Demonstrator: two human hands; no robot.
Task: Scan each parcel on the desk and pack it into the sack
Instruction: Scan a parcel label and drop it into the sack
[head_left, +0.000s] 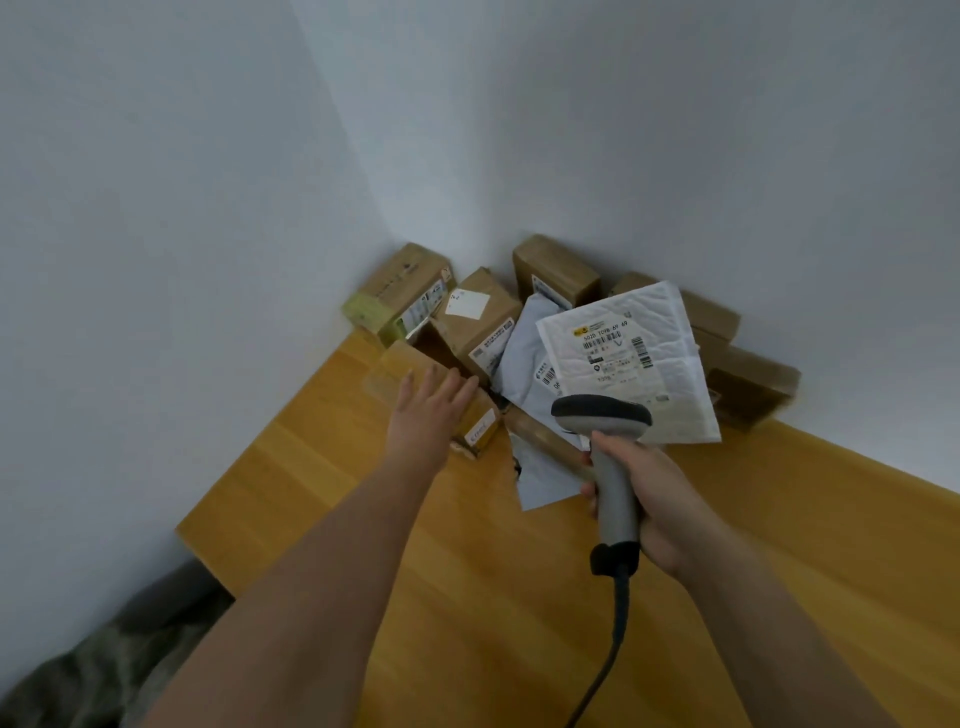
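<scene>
Head view looks down on a wooden bench (467, 597) set into a corner between pale walls, with a heap of parcels pushed into that corner. Brown cardboard boxes make up most of the heap: one with a green-taped end (400, 296) at the far left, one bearing a white square sticker (478, 317) just beside it, another standing against the wall (556, 270) behind, and more stacked along the right wall (748, 384). A grey poly mailer (524, 358) lies among them, and a white padded envelope (628, 358) with a printed barcode label leans on top of it, facing the camera. The left hand (431, 410) reaches forward with fingers spread and flat, palm down, over a small box (478, 426) at the near edge of the heap; whether it presses on the box or hovers just above cannot be told, and it grips nothing. The right hand (649, 493) is wrapped around the handle of a grey barcode scanner (602, 415), whose dark head points toward the white envelope's lower edge, close to it. The scanner's cable (608, 654) trails down toward the bottom of the frame. At the lower left, beyond the bench edge, lies a blurred dark greenish heap of fabric (104, 670), possibly the sack, though that cannot be told.
</scene>
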